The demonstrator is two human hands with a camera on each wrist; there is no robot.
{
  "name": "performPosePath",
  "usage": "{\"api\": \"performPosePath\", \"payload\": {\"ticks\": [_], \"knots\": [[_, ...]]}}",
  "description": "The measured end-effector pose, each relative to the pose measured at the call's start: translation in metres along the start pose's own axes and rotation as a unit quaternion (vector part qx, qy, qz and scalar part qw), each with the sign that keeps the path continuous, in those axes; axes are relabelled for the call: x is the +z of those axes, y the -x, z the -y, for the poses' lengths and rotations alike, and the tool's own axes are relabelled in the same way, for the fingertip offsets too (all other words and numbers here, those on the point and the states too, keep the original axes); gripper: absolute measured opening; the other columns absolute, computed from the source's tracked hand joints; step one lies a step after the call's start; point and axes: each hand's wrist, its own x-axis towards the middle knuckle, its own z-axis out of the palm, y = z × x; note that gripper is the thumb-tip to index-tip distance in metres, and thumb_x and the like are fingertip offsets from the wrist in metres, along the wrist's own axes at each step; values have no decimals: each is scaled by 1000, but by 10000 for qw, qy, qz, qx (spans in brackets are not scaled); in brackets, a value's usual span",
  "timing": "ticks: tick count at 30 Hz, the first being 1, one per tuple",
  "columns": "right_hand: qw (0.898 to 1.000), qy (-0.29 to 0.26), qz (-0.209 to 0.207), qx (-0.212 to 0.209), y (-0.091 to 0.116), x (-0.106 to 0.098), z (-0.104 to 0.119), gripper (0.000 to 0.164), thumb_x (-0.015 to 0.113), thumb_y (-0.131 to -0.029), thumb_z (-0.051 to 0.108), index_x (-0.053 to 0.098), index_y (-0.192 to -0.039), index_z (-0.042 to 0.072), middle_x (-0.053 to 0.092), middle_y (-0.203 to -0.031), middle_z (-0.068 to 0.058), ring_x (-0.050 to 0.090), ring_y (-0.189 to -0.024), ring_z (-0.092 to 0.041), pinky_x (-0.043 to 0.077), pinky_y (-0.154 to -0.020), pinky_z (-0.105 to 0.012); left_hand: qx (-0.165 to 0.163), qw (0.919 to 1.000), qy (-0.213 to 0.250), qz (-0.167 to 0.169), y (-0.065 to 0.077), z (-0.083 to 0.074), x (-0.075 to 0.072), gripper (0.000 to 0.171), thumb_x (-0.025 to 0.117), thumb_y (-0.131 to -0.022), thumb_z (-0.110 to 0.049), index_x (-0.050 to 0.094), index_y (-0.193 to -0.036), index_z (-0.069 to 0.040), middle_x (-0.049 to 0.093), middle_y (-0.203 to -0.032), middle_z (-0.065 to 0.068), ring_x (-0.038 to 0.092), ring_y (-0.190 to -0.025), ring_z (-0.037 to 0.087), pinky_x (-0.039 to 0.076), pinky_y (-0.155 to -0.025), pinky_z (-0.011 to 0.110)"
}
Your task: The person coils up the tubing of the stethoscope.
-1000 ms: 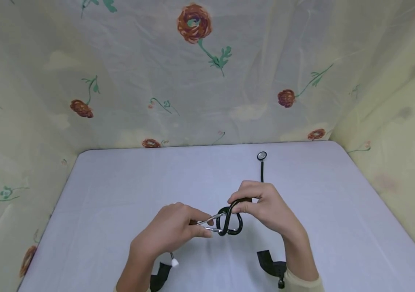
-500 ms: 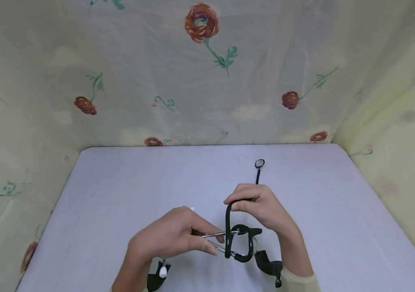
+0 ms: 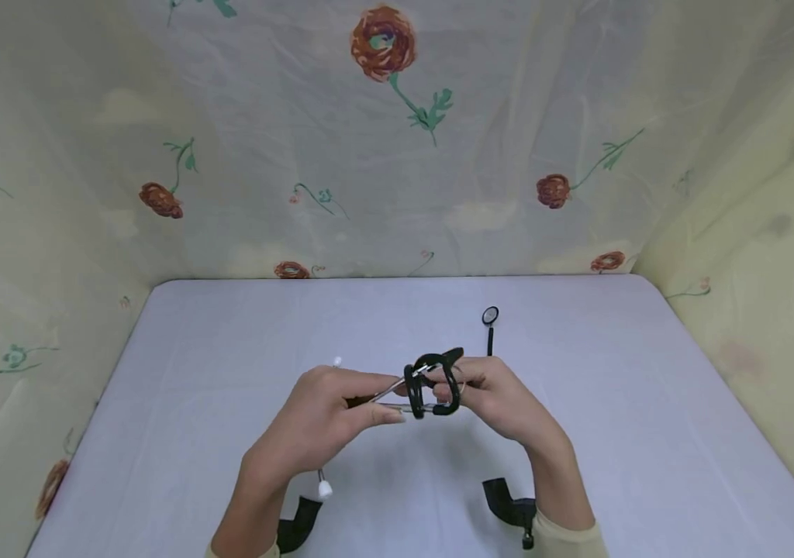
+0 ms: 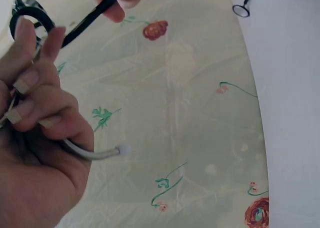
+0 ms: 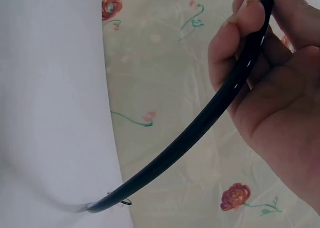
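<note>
A stethoscope is held up above the table between both hands. My left hand [image 3: 327, 411] grips its metal ear tubes [image 4: 95, 155], with one white ear tip [image 3: 325, 489] hanging below the hand and another showing above it. Black tubing [image 3: 414, 391] is looped around the metal tubes just right of my left fingertips. My right hand [image 3: 509, 395] pinches the tubing, its fingertips partly behind the coil in the head view. In the right wrist view, a length of tubing [image 5: 190, 133] runs down from that hand. The round chest piece [image 3: 490, 315] hangs out beyond my right hand.
A table with a white cloth [image 3: 243, 333] lies under the hands. Flower-printed curtains [image 3: 250, 139] stand behind it and at both sides. Black curved mounts [image 3: 509, 504] sit by both wrists.
The tubing has gone from a raised strand to a tighter coil around the metal tubes. Both hands dipped, then the left rose; the right hand's fingers are now behind the coil.
</note>
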Motion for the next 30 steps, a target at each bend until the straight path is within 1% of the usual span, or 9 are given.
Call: {"api": "performPosePath", "payload": {"ticks": [4, 6, 8, 11, 15, 20, 24, 29, 30], "knots": [[9998, 130, 56, 136, -4, 4, 1, 16, 59, -89, 10, 72, -94, 16, 65, -80, -4, 57, -70, -17, 47, -63, -28, -300, 9979, -366, -444, -3, 8, 1, 28, 61, -80, -53, 58, -108, -53, 65, -80, -29, 45, -52, 0, 41, -59, 21], [9994, 292, 15, 183, -5, 7, 2, 17, 58, -89, 10, 71, -85, 20, 65, -81, -1, 57, -68, -16, 48, -61, -28, -480, 9959, -483, -589, -5, 12, 2, 27, 61, -80, -53, 58, -107, -54, 65, -83, -30, 47, -54, 1, 41, -61, 22], [9985, 502, -25, 200, -5, 10, 4, 15, 60, -88, 13, 68, -80, 23, 64, -78, 0, 55, -65, -14, 46, -58, -27, -619, 9935, -647, -701, -7, 16, 3, 24, 62, -81, -51, 61, -105, -52, 62, -75, -30, 45, -54, 2, 38, -58, 23], [9959, 860, 30, 273, -4, 15, 7, 14, 61, -88, 15, 69, -90, 26, 60, -73, 3, 49, -59, -11, 43, -53, -24, -784, 9884, -962, -875, -10, 22, 6, 24, 63, -81, -50, 64, -104, -48, 61, -69, -27, 42, -51, 2, 35, -54, 23], [9925, 1133, 206, 401, -2, 17, 12, 28, 61, -87, 13, 66, -112, 25, 60, -73, 7, 47, -57, -8, 42, -51, -24, -1001, 9757, -1531, -1205, -12, 30, 8, 27, 63, -81, -50, 68, -106, -39, 63, -67, -23, 38, -45, 3, 30, -46, 23], [9907, 1058, 544, 663, 3, 16, 16, 30, 61, -88, 17, 64, -117, 24, 55, -65, 8, 45, -55, -5, 42, -51, -24, -1424, 9547, -2006, -1675, -13, 38, 10, 33, 66, -79, -50, 69, -107, -34, 51, -48, -17, 37, -45, 6, 27, -43, 26], [9911, 931, 725, 608, 7, 14, 20, 28, 61, -88, 21, 64, -115, 28, 59, -71, 9, 48, -61, -6, 44, -57, -24, -1584, 9476, -2207, -1681, -14, 42, 13, 30, 67, -78, -49, 70, -105, -34, 53, -50, -17, 42, -49, 5, 29, -46, 26], [9908, 902, 968, 300, 12, 11, 26, 27, 60, -90, 25, 64, -116, 27, 67, -107, 12, 59, -82, -3, 48, -71, -23, -1593, 9449, -2530, -1335, -18, 42, 21, 30, 64, -80, -49, 70, -105, -34, 71, -77, -14, 55, -59, 6, 31, -47, 25], [9904, 870, 1045, 254, 13, 10, 27, 28, 60, -90, 26, 64, -117, 27, 68, -103, 11, 59, -79, -2, 48, -71, -23, -1582, 9448, -2588, -1241, -18, 41, 23, 30, 64, -80, -49, 70, -105, -34, 72, -82, -13, 57, -61, 7, 31, -47, 25]]}}
